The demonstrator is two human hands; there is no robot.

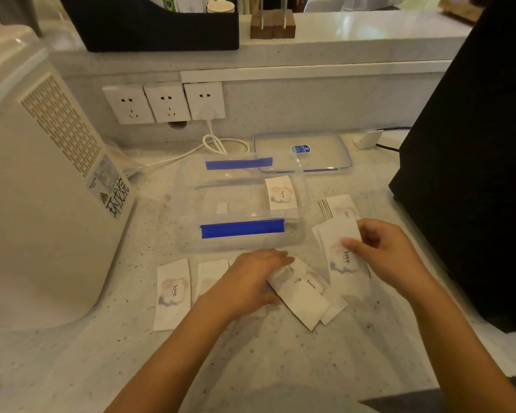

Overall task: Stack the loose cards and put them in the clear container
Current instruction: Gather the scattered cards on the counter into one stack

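White cards printed "love" lie loose on the speckled counter. My right hand (388, 251) pinches a small stack of cards (344, 257) by its upper edge. My left hand (251, 278) presses palm-down on a skewed pile of cards (303, 296) just in front of the clear container (191, 204). The container has blue clasps and holds a small stack of cards (280, 193) at its right end. One single card (172, 293) lies at the left, another card (210, 277) beside it is partly under my left wrist. More cards (337, 207) fan out behind my right hand.
The container's clear lid (322, 162) lies behind it. A white appliance (33, 186) stands at the left, a black box (471, 162) at the right. Wall sockets (164, 102) with a white cable (215, 144) are at the back.
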